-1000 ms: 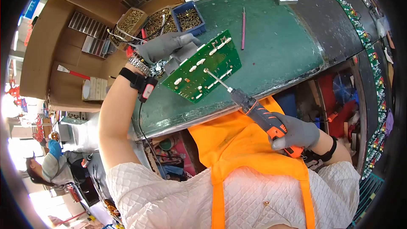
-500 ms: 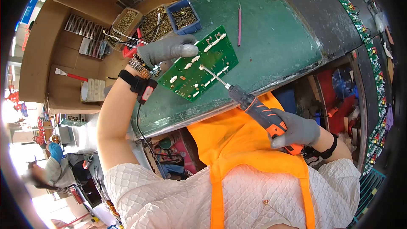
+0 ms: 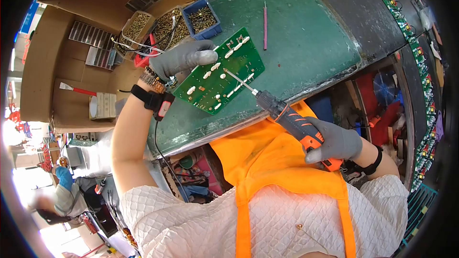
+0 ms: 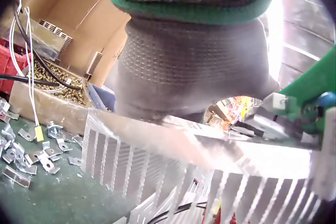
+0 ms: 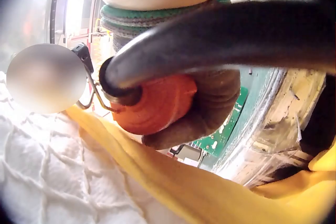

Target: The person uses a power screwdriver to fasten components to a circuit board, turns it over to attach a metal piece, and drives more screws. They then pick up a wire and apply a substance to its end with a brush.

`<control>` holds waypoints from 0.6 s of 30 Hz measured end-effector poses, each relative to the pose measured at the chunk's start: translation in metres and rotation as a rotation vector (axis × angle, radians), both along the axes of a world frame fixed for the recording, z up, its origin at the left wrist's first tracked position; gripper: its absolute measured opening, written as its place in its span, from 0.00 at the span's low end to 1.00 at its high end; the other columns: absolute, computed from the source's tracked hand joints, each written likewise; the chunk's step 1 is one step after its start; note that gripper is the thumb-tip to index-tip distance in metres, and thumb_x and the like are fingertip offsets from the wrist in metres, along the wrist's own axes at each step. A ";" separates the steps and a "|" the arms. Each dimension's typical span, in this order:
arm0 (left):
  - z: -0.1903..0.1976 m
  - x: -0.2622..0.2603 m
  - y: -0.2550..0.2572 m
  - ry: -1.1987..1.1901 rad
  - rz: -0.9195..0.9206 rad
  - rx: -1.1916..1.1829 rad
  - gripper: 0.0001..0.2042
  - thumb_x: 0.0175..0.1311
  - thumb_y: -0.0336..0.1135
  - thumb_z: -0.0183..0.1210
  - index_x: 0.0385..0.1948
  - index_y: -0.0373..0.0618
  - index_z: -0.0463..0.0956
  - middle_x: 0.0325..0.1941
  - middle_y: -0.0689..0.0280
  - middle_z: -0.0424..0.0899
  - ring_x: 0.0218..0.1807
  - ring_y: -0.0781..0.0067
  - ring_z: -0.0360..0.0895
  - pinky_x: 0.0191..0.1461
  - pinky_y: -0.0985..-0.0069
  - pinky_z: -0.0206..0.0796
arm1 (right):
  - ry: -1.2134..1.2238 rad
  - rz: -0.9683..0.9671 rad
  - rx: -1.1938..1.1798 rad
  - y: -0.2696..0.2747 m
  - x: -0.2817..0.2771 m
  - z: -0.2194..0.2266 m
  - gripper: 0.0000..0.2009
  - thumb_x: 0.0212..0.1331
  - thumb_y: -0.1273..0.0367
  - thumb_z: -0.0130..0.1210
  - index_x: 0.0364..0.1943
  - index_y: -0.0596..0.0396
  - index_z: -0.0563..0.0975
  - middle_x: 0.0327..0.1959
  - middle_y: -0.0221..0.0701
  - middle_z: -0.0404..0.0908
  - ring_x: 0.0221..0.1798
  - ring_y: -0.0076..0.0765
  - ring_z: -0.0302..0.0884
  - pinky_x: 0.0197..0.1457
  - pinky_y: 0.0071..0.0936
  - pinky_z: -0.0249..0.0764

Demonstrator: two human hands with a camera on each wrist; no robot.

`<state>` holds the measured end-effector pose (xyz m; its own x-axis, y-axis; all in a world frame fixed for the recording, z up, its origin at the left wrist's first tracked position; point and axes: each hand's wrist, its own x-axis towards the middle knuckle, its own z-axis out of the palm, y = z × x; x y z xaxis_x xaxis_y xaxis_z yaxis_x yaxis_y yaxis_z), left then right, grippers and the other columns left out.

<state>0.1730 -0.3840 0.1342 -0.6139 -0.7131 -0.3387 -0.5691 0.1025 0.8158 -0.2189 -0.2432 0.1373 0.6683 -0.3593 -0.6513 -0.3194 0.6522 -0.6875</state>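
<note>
A green circuit board is held tilted above the bench, its soldered face with white blobs toward me. My gloved left hand grips it by its upper left edge, thumb over the edge. The left wrist view shows a finned silver heat sink below the left hand; the fingertips are hidden there. My gloved right hand grips a black and orange electric screwdriver around its rear. The long bit points up left, its tip at the board's face near a white blob.
Behind the left hand stand a blue bin and trays of brass screws, beside a large cardboard box. A pink pen-like stick lies on the green bench. Small metal clips lie scattered near the heat sink.
The left thumb has come down over the board's edge, covering the grey part seen behind it. Board, bench and bins have shifted slightly left in the view; the bit tip stays at the board.
</note>
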 end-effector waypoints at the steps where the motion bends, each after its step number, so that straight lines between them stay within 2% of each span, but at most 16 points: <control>1: 0.000 -0.001 0.002 0.000 0.000 0.000 0.35 0.57 0.70 0.51 0.38 0.37 0.76 0.33 0.64 0.75 0.39 0.72 0.73 0.45 0.71 0.66 | 0.000 0.000 0.000 0.000 0.000 0.000 0.38 0.44 0.69 0.69 0.61 0.55 0.61 0.31 0.30 0.72 0.25 0.25 0.75 0.28 0.27 0.75; 3: 0.001 -0.004 0.006 0.058 0.070 0.050 0.34 0.56 0.69 0.53 0.39 0.38 0.76 0.34 0.65 0.75 0.39 0.74 0.74 0.44 0.73 0.66 | 0.017 0.002 -0.008 -0.001 0.001 0.000 0.38 0.44 0.69 0.69 0.61 0.55 0.61 0.31 0.30 0.72 0.24 0.25 0.74 0.28 0.27 0.75; 10: -0.005 0.000 0.006 0.086 0.067 0.050 0.35 0.56 0.69 0.54 0.44 0.39 0.76 0.36 0.65 0.77 0.40 0.75 0.75 0.44 0.75 0.68 | -0.005 -0.029 0.044 -0.004 0.004 0.007 0.37 0.45 0.70 0.68 0.62 0.55 0.61 0.29 0.30 0.72 0.22 0.26 0.75 0.26 0.27 0.75; 13: -0.004 -0.002 0.009 0.098 0.096 0.091 0.35 0.56 0.68 0.54 0.45 0.39 0.76 0.36 0.64 0.78 0.40 0.75 0.76 0.43 0.75 0.69 | -0.048 -0.050 0.141 -0.005 0.001 0.009 0.36 0.47 0.71 0.66 0.62 0.55 0.61 0.28 0.31 0.73 0.21 0.28 0.75 0.25 0.28 0.76; 15: -0.006 -0.005 0.012 0.162 0.162 0.168 0.35 0.56 0.68 0.55 0.48 0.38 0.75 0.39 0.63 0.78 0.42 0.75 0.76 0.43 0.75 0.69 | -0.215 -0.099 0.350 -0.005 -0.001 0.011 0.33 0.48 0.70 0.64 0.61 0.54 0.62 0.28 0.32 0.75 0.20 0.30 0.75 0.24 0.28 0.75; 18: -0.007 0.001 0.007 0.109 0.114 0.188 0.36 0.57 0.67 0.55 0.51 0.38 0.73 0.42 0.63 0.77 0.45 0.74 0.75 0.45 0.74 0.70 | -0.210 -0.093 0.377 -0.002 0.006 0.026 0.31 0.50 0.69 0.63 0.60 0.54 0.63 0.30 0.33 0.77 0.19 0.31 0.76 0.23 0.28 0.74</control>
<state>0.1741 -0.3774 0.1274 -0.5733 -0.7107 -0.4078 -0.4757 -0.1165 0.8719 -0.2133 -0.2453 0.1637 0.7765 -0.1875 -0.6015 -0.1261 0.8892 -0.4399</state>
